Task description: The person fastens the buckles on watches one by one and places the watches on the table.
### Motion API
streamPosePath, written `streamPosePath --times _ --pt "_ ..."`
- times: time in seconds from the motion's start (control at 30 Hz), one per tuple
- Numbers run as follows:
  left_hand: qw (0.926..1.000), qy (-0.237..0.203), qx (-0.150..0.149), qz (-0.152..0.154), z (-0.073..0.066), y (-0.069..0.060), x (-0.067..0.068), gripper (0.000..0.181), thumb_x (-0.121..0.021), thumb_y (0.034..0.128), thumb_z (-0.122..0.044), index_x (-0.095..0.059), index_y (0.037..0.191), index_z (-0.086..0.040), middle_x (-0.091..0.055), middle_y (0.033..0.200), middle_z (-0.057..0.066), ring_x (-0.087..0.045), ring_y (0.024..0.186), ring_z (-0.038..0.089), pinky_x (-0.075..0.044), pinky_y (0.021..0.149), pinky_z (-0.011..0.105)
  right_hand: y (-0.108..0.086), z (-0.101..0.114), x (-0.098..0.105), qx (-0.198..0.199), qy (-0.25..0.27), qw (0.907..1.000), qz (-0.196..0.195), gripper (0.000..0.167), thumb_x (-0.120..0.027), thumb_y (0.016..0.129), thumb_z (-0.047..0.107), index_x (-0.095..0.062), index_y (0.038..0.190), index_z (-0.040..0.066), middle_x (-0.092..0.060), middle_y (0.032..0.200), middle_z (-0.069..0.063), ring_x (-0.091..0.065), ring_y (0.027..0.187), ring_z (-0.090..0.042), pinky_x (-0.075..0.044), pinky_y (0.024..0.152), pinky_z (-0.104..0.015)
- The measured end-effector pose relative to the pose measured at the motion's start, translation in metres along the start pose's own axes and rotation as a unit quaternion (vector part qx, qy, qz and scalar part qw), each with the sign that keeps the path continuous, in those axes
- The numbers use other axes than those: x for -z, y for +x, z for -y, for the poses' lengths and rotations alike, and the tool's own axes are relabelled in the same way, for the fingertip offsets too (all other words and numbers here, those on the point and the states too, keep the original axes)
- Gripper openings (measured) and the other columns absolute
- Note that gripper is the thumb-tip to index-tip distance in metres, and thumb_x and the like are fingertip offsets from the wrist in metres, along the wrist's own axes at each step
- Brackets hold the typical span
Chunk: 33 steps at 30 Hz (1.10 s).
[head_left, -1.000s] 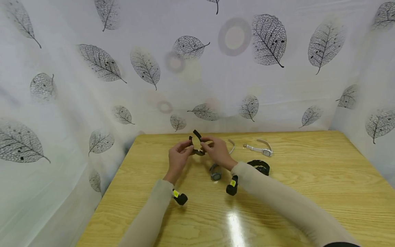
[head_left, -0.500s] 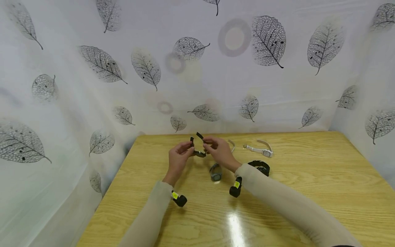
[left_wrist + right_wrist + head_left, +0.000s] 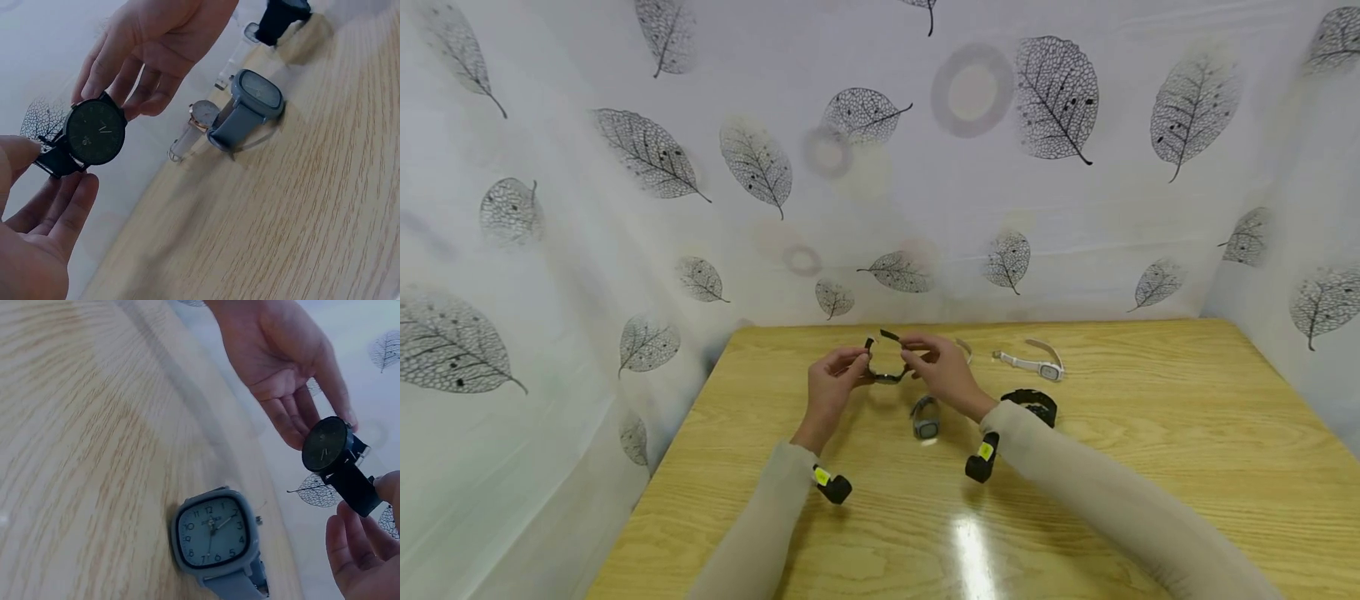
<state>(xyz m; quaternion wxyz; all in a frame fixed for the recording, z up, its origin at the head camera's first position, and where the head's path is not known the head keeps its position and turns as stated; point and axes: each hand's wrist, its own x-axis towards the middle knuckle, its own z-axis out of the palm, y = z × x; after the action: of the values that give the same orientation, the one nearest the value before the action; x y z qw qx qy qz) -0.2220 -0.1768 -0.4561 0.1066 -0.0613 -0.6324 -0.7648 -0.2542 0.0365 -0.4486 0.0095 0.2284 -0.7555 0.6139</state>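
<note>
From afar I see the left hand (image 3: pixel 829 393) and right hand (image 3: pixel 947 373) each pinching the black watch (image 3: pixel 95 132) over the table (image 3: pixel 895 533), near its far edge, where I judge one slack finger could drop it beside the gray watch (image 3: pixel 214 532).

I can count two black watches (image 3: pixel 97 132) (image 3: pixel 1036 407), two pale watches (image 3: pixel 204 114) (image 3: pixel 1049 372) and one grey watch (image 3: pixel 927 428); also two hands (image 3: pixel 831 387) (image 3: pixel 949 375), two cameras (image 3: pixel 837 489) (image 3: pixel 979 468), one table (image 3: pixel 1157 433).
</note>
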Motion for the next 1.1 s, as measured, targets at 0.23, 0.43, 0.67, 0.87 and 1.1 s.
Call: streamPosePath --times 0.23,0.43,0.67,0.87,1.1 --pt "0.9995 0.016 0.017 0.023 -0.004 -0.006 0.005 0.024 -0.072 0.0962 -0.004 -0.067 0.112 0.013 -0.074 0.102 0.013 -0.073 0.087 0.031 -0.062 0.082 0.046 -0.004 0.000 0.008 -0.008 0.024 0.9996 -0.011 0.030 -0.067 0.103 0.020 -0.069 0.129 0.006 -0.069 0.124 -0.016 -0.072 0.093 -0.037 -0.062 0.079 -0.047" --pt "0.9996 0.009 0.002 0.028 -0.004 -0.008 0.006 0.026 -0.070 0.0961 0.001 -0.064 0.116 0.016 -0.073 0.100 0.012 -0.073 0.089 0.025 -0.061 0.086 0.044 -0.008 -0.003 0.009 -0.002 0.039 0.9992 -0.002 0.029 -0.066 0.103 0.015 -0.068 0.129 0.004 -0.067 0.124 -0.021 -0.072 0.093 -0.037 -0.062 0.078 -0.050" --pt "0.9986 -0.003 0.008 0.053 -0.002 -0.009 0.011 0.034 -0.068 0.0970 0.003 -0.062 0.130 0.010 -0.068 0.114 0.014 -0.071 0.090 0.024 -0.061 0.087 0.040 -0.012 -0.001 0.014 -0.009 0.046 0.9985 0.028 0.031 -0.064 0.104 0.018 -0.066 0.133 0.008 -0.066 0.127 -0.015 -0.072 0.095 -0.030 -0.063 0.078 -0.040" --pt "0.9973 -0.008 0.012 0.072 -0.001 -0.010 0.014 0.036 -0.065 0.0979 0.005 -0.061 0.133 0.008 -0.065 0.128 0.018 -0.070 0.092 0.027 -0.062 0.085 0.039 -0.014 -0.001 0.018 0.009 0.038 0.9980 0.049 0.035 -0.063 0.105 0.016 -0.063 0.138 0.006 -0.064 0.130 -0.018 -0.071 0.096 -0.040 -0.062 0.078 -0.046" --pt "0.9975 -0.003 0.019 0.068 0.000 -0.013 0.013 0.034 -0.065 0.0989 0.004 -0.063 0.133 0.007 -0.066 0.128 0.019 -0.070 0.093 0.028 -0.061 0.086 0.041 -0.017 -0.001 0.021 0.009 0.036 0.9977 0.057 0.037 -0.063 0.105 0.015 -0.062 0.140 0.006 -0.063 0.134 -0.019 -0.070 0.096 -0.048 -0.061 0.081 -0.052"
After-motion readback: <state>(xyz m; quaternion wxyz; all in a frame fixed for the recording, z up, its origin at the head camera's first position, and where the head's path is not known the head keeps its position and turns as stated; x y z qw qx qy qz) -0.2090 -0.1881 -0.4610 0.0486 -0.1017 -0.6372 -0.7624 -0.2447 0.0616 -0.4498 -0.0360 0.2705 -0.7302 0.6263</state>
